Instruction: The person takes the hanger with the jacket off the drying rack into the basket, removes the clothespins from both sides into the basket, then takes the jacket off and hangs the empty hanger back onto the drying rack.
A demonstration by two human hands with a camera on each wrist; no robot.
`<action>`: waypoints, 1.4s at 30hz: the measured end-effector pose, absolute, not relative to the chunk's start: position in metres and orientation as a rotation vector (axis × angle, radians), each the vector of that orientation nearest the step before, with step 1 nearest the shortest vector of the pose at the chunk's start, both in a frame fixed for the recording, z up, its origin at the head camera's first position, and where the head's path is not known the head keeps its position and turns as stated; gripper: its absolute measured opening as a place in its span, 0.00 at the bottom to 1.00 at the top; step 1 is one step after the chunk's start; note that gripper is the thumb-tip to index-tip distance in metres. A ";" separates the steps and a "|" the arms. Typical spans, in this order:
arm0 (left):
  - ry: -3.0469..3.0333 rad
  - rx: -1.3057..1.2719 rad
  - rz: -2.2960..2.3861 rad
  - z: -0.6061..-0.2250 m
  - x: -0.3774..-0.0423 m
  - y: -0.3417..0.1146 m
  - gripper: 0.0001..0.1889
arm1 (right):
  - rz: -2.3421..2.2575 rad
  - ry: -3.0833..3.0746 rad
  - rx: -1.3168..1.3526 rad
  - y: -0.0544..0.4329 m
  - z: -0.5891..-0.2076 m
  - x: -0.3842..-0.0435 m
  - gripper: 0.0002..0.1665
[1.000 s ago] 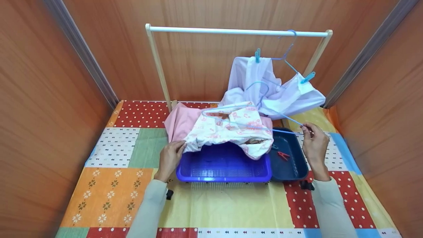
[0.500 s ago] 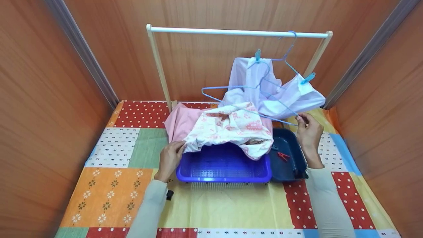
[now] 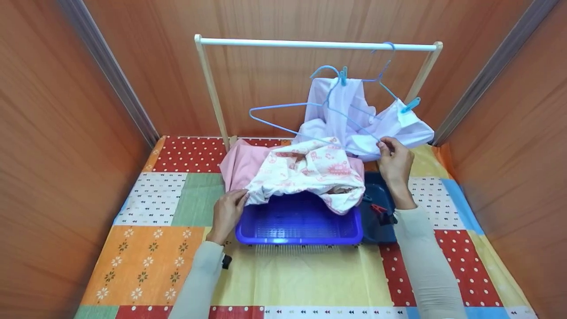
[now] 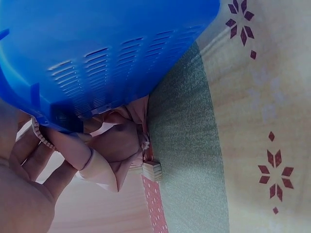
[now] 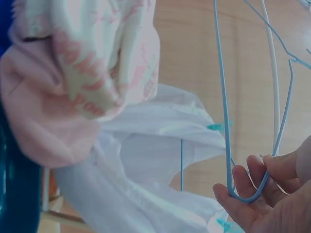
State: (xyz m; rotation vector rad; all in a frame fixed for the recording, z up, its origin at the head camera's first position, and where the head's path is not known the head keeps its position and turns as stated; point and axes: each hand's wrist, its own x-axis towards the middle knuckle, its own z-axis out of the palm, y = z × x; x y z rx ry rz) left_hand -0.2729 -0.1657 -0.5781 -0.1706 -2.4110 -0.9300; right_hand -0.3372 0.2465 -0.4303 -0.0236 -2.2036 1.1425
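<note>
My right hand (image 3: 396, 164) pinches one end of a blue clothes hanger (image 3: 283, 105), which is raised over the laundry with its hook up. In the right wrist view the hanger's rounded corner (image 5: 248, 198) lies between thumb and fingers. My left hand (image 3: 228, 212) pinches the left edge of a white garment with pink prints (image 3: 305, 173). That garment drapes over a pink cloth (image 3: 246, 164) and the back of a blue plastic basket (image 3: 301, 240). From the left wrist, the basket's slotted side (image 4: 112, 53) hides part of the fingers.
A rack with a white rail (image 3: 288, 43) stands behind. From it a second hanger (image 3: 386, 66) carries a white garment (image 3: 323, 97), held by teal clothespins (image 3: 411, 105). A dark tray (image 3: 376, 232) with a red clothespin (image 3: 378, 208) sits right of the basket. A patchwork cloth (image 3: 146, 266) covers the table.
My right hand has moved up and to the left with the hanger, lifting it off the printed garment and swinging its hook upward. The left hand has stayed at the garment's edge.
</note>
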 end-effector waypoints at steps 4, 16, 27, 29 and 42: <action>-2.404 -0.175 -0.937 -0.578 -0.273 -0.166 0.08 | 1.166 -2.200 -0.021 0.238 -0.421 -0.344 0.10; -2.397 -0.181 -0.924 -0.579 -0.274 -0.166 0.09 | 1.203 -2.188 -0.018 0.213 -0.400 -0.367 0.11; -2.400 -0.193 -0.899 -0.577 -0.275 -0.167 0.08 | 1.174 -2.209 0.019 0.189 -0.387 -0.394 0.10; -2.406 -0.181 -0.901 -0.577 -0.274 -0.167 0.09 | 1.164 -2.233 0.007 0.185 -0.384 -0.398 0.10; -2.400 -0.167 -0.899 -0.581 -0.274 -0.165 0.09 | 1.184 -2.326 -0.059 0.161 -0.365 -0.416 0.12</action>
